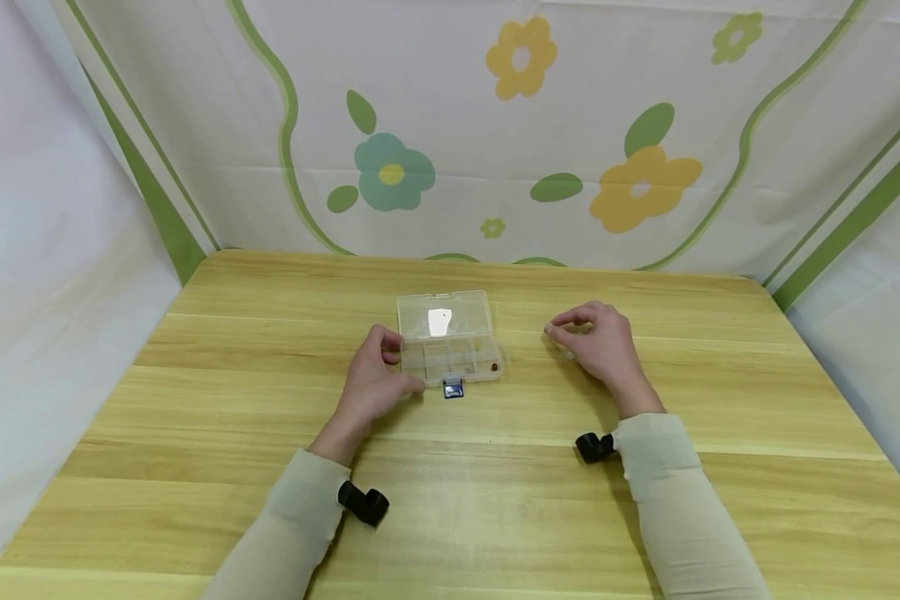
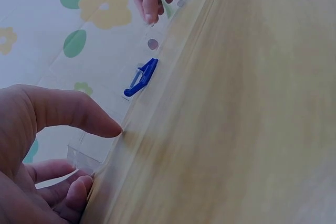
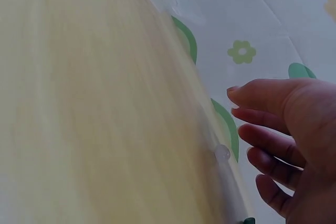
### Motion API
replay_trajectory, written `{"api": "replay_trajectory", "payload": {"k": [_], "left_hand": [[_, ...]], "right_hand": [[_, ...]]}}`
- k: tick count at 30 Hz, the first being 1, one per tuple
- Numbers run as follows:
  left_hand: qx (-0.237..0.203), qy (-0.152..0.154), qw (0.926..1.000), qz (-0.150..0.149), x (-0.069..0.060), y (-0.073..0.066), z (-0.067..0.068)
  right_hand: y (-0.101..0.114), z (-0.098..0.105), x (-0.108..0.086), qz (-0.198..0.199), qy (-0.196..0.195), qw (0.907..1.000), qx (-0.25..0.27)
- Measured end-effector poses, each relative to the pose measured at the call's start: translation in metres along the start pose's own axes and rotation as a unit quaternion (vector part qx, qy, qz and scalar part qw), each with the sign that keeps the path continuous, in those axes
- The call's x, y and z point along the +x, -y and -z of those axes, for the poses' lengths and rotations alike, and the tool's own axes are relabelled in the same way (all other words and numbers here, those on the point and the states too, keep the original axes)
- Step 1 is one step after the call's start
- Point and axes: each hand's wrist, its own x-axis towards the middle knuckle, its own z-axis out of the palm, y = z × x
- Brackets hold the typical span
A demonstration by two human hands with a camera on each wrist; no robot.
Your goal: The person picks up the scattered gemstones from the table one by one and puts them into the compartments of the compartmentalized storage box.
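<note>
A clear plastic compartment box [image 1: 414,374] lies on the table with its lid [image 1: 457,317] raised at the back and a blue latch [image 1: 453,389] at its front. My left hand [image 1: 371,379] holds its left end, thumb at the front corner and fingers along the side. A dark red bead [image 1: 495,367] sits in the right-hand front compartment. To the right of the box, my right hand [image 1: 600,342] hovers with thumb and index tips close together. Between those tips the right wrist view shows a small gap with nothing visible. A clear bead [image 3: 223,153] rests below on the table.
A dark green bead [image 3: 249,221] shows beside the clear one. Behind the wooden table [image 1: 495,517] hangs a white flowered cloth [image 1: 457,125]. Black wrist cameras sit on both sleeves.
</note>
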Motion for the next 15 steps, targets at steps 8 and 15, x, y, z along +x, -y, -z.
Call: {"api": "replay_trajectory", "payload": {"k": [8,15], "left_hand": [[-0.001,-0.001,1.0000,0.002,0.0002,0.0003,0.0000],[-0.002,0.000,1.0000,0.003,0.0003,0.0006,0.0003]], "right_hand": [[0.0038,-0.0037,0.0004,0.007,0.002,0.9999,0.008],[0.0092,-0.0072,0.0008,0.020,0.006,0.9997,0.015]]}}
